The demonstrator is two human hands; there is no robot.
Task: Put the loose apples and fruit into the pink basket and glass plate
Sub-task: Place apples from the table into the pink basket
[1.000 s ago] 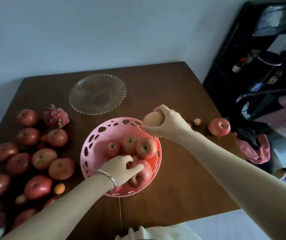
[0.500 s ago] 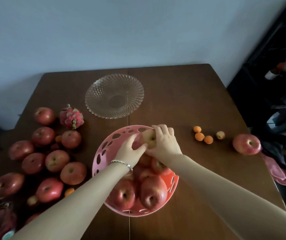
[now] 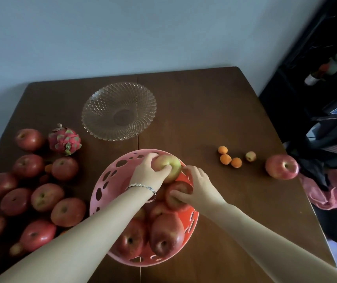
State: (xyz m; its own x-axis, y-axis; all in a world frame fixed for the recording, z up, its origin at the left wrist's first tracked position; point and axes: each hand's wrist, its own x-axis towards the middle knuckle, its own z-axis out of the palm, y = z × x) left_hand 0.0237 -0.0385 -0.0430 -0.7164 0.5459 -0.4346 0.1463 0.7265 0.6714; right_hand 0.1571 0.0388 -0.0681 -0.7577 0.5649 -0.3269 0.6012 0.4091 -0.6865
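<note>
The pink basket (image 3: pixel 104 190) stands at the table's near middle and holds several red apples. My left hand (image 3: pixel 147 173) grips a yellow-green apple (image 3: pixel 171 164) at the basket's far rim. My right hand (image 3: pixel 199 187) rests its fingers on a red apple (image 3: pixel 176 199) inside the basket. The empty glass plate (image 3: pixel 119 110) sits behind the basket. Many loose red apples (image 3: pixel 47 197) and a dragon fruit (image 3: pixel 65 139) lie on the left. A single red apple (image 3: pixel 282 166) and small orange fruits (image 3: pixel 225 159) lie on the right.
The brown table (image 3: pixel 204 119) ends close on the right, where pink cloth (image 3: pixel 324 193) and dark clutter sit on a lower surface. A black shelf unit (image 3: pixel 326 78) stands at the far right. A pale wall runs behind the table.
The yellow-green apple passed from my right hand to my left at the basket's far rim. My right hand dropped onto a red apple in the basket. The view shifted left.
</note>
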